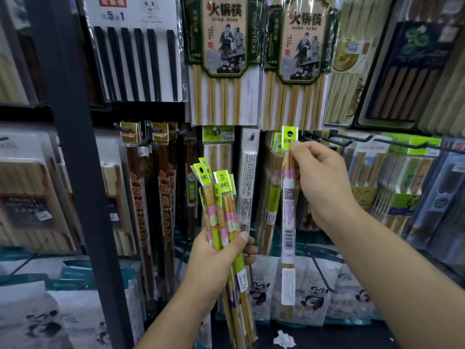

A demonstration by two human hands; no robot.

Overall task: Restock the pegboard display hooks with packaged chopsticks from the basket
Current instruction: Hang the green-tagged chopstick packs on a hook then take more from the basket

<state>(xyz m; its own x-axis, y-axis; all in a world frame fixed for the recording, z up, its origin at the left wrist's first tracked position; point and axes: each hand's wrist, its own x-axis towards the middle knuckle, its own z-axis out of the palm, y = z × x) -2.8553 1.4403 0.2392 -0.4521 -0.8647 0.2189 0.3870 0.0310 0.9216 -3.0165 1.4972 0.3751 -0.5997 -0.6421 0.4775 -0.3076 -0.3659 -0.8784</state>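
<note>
Display hook (334,140); right hand (324,182) pinches pack (288,197)

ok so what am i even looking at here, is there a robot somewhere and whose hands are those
There is no robot here. The single picture comes from a camera worn on a person's head, looking forward and down, so the two arms coming in from below are that person's own. In front, packs of chopsticks hang in rows, with black hooks among them. The left hand grips a bundle of narrow packs with green tops. The right hand pinches a single pack just under its green tag, held up beside the hooks. The picture does not show whether it is on a hook yet.
</note>
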